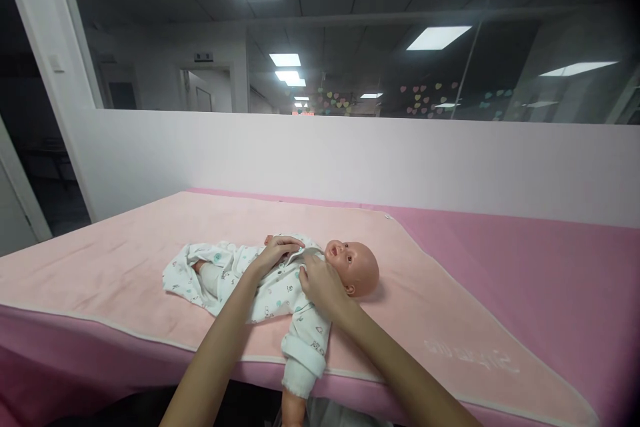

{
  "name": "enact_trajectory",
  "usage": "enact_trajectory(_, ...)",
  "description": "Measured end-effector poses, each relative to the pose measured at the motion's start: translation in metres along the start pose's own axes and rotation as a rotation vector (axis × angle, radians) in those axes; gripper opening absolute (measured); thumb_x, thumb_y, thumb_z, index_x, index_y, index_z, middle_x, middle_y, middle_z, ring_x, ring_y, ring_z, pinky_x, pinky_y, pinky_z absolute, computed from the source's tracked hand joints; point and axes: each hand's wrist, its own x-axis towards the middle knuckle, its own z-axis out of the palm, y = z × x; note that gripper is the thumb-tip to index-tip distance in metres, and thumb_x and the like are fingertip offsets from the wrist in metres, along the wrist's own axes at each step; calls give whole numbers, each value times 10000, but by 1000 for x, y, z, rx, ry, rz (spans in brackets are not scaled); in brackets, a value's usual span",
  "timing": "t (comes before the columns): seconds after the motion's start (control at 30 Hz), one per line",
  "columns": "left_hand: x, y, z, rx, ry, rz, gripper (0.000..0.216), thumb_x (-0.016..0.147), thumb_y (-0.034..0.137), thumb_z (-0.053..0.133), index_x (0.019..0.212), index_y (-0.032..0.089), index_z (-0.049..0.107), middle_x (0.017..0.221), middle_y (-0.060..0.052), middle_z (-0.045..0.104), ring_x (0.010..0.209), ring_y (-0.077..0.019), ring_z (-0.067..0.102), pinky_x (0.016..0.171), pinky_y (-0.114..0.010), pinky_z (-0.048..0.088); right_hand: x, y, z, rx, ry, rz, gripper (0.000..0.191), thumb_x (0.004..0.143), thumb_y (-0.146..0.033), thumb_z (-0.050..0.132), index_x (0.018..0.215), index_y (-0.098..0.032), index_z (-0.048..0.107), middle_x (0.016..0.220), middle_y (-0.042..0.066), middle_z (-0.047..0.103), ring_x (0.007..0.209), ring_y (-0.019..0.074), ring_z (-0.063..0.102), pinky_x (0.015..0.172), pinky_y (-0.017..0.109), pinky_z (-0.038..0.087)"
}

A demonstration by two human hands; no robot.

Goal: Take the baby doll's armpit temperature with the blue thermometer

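A bald baby doll (363,267) lies on its back, its head to the right. It wears a white printed baby outfit (275,293), with a plain white layer showing at the sleeve end and leg. My left hand (277,253) rests over the doll's chest, its fingers closed on the front edge of the outfit. Close to the neckline, my right hand (323,285) is curled with its fingers on the same cloth; its fingertips are partly hidden. The doll's near arm (293,407) hangs over the front edge of the bed.
Beneath the doll lies a peach-pink towel (425,320) with pale lettering, spread over a pink cover (550,267). A low white wall (350,153) with a window above it stands behind. A dark doorway (45,147) is at the left.
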Motion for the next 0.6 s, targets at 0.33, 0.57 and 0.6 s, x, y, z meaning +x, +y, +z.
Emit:
enact_trajectory(0.33, -3, 4, 4, 93, -196, 84, 258, 651, 304, 673, 829, 118, 692, 645, -32, 615, 605, -116, 510, 550, -212, 364, -12, 9, 38, 411, 414, -15, 170, 814, -131, 352, 807, -171, 517, 731, 47, 546, 641, 140, 509, 549, 236, 408)
enact_trajectory(0.57, -5, 4, 0, -15, -231, 26, 263, 641, 296, 698, 831, 115, 684, 791, -68, 667, 753, -163, 587, 707, -252, 436, -10, 11, 37, 522, 397, -53, 230, 856, -163, 363, 956, -201, 567, 849, 61, 577, 792, 163, 542, 678, 286, 466)
enact_trajectory(0.6, -5, 3, 0, -35, -230, 12, 264, 636, 288, 703, 832, 114, 682, 787, -66, 666, 750, -160, 588, 709, -251, 437, -10, 11, 37, 533, 391, -47, 219, 854, -171, 377, 951, -202, 571, 856, 60, 576, 793, 162, 544, 678, 285, 467)
